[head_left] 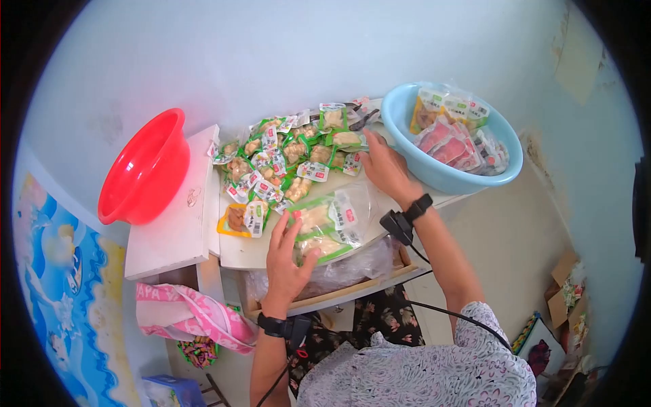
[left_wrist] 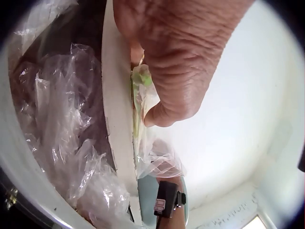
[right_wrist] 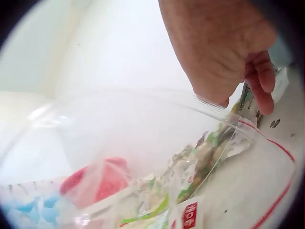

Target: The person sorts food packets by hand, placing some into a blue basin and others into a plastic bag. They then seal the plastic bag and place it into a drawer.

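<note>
A clear zip bag with green-edged snack packets inside lies at the table's front edge. My left hand holds it at its left side, thumb and fingers spread over the packets; in the left wrist view the thumb presses the plastic. The bag's clear end, with its red zip line, bulges up across the right wrist view. My right hand reaches past the bag to the right end of a heap of small snack packets. Its loosely bent fingers are right at a packet, apart from the thumb.
At the right a light blue basin holds larger packets. On a white surface to the left stands a red basin. One yellow-edged packet lies at the heap's front. An open drawer below holds crumpled clear bags.
</note>
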The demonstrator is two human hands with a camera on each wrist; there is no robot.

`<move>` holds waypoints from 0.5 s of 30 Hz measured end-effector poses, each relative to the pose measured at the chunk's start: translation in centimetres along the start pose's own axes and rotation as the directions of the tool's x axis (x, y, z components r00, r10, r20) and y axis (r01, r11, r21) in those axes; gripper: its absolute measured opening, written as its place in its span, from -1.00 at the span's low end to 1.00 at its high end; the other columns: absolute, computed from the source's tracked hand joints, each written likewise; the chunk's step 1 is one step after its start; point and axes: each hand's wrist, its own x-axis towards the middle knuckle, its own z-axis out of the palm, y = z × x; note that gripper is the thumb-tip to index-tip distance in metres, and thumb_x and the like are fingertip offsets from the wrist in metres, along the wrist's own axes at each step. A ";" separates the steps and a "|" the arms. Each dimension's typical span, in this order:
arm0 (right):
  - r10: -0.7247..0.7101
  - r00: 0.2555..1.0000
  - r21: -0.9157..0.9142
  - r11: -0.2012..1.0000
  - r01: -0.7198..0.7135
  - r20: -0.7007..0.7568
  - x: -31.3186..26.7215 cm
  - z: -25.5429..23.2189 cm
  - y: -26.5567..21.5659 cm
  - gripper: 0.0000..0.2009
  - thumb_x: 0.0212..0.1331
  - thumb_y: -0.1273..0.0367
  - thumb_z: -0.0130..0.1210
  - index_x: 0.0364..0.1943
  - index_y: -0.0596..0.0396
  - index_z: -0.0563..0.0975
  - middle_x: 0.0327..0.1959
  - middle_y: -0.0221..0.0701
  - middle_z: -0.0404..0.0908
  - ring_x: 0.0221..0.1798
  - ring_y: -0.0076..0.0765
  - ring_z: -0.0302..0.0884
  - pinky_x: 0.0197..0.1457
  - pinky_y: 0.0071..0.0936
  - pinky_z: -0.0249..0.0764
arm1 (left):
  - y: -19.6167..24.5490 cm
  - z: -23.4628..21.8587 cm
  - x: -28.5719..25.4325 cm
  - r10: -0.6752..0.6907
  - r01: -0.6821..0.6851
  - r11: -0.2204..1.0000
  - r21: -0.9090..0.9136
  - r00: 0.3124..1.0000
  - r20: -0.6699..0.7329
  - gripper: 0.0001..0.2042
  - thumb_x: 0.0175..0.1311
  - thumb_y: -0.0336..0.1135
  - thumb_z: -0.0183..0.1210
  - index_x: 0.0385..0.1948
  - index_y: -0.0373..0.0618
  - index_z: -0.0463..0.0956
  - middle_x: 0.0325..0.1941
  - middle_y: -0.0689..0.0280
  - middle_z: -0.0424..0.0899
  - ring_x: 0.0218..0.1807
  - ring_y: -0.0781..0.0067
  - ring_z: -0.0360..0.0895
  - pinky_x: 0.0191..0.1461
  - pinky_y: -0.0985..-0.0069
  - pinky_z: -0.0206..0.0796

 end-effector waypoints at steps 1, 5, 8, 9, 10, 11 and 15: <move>0.026 1.000 -0.077 0.997 -0.025 0.012 0.6 1.0 0.5 -0.49 0.39 0.33 0.07 0.39 0.18 0.34 0.26 -0.05 0.54 0.13 0.20 0.64 0.15 0.04 0.55 | 0.0 0.0 0.0 0.002 -0.002 1.000 0.003 1.000 -0.008 -0.36 0.15 -0.28 0.41 0.32 -0.24 0.48 0.55 -0.07 0.31 0.50 -0.12 0.35 0.52 0.16 0.24; 0.199 0.968 -0.169 0.970 -0.174 0.150 1.9 1.1 0.4 -0.57 0.41 0.25 0.04 0.29 0.13 0.46 0.22 -0.10 0.57 0.08 0.17 0.65 0.12 0.03 0.56 | 0.2 -0.1 0.0 -0.006 0.006 1.000 0.001 1.000 -0.002 -0.37 0.14 -0.28 0.41 0.30 -0.26 0.49 0.54 -0.07 0.32 0.50 -0.10 0.36 0.52 0.16 0.25; 0.127 0.982 -0.113 0.987 -0.111 0.142 1.4 0.3 0.5 -0.72 0.42 0.25 0.02 0.06 0.07 0.58 0.10 -0.20 0.63 0.02 0.10 0.67 0.05 0.01 0.56 | 0.2 0.0 0.1 0.000 0.000 1.000 -0.004 1.000 -0.002 -0.37 0.14 -0.28 0.41 0.29 -0.27 0.49 0.54 -0.05 0.33 0.49 -0.10 0.36 0.51 0.16 0.25; 0.119 0.985 -0.076 0.991 -0.110 0.125 1.2 0.2 0.5 -0.75 0.42 0.25 0.02 -0.01 0.07 0.59 0.07 -0.22 0.64 0.01 0.09 0.67 0.04 0.01 0.56 | 0.2 0.0 0.1 0.002 -0.002 1.000 -0.005 1.000 -0.003 -0.38 0.14 -0.27 0.41 0.29 -0.27 0.50 0.54 -0.05 0.34 0.49 -0.09 0.37 0.51 0.16 0.26; 0.114 0.987 -0.039 0.993 -0.110 0.111 0.8 0.1 0.5 -0.77 0.41 0.25 0.02 -0.08 0.06 0.60 0.03 -0.24 0.66 -0.01 0.07 0.67 0.02 0.01 0.55 | 0.2 0.1 0.0 0.003 -0.003 1.000 -0.006 1.000 -0.003 -0.38 0.14 -0.27 0.41 0.29 -0.28 0.50 0.53 -0.05 0.34 0.49 -0.09 0.37 0.51 0.16 0.26; 0.110 0.989 0.000 0.994 -0.111 0.094 0.5 0.1 0.5 -0.79 0.41 0.25 0.02 -0.14 0.05 0.61 0.00 -0.26 0.67 -0.02 0.06 0.67 0.01 0.01 0.55 | 0.2 0.2 -0.1 -0.001 0.001 1.000 -0.009 1.000 -0.007 -0.38 0.15 -0.27 0.41 0.28 -0.28 0.50 0.53 -0.04 0.34 0.49 -0.09 0.37 0.51 0.16 0.26; 0.136 0.988 -0.027 0.991 -0.134 0.078 0.1 0.4 0.7 -0.82 0.37 0.28 0.11 -0.12 0.07 0.55 -0.08 -0.25 0.69 -0.05 0.05 0.66 -0.03 -0.04 0.55 | 0.3 0.2 -0.1 -0.001 0.000 1.000 -0.025 1.000 -0.026 -0.39 0.15 -0.28 0.41 0.28 -0.28 0.50 0.53 -0.04 0.35 0.49 -0.08 0.37 0.51 0.15 0.26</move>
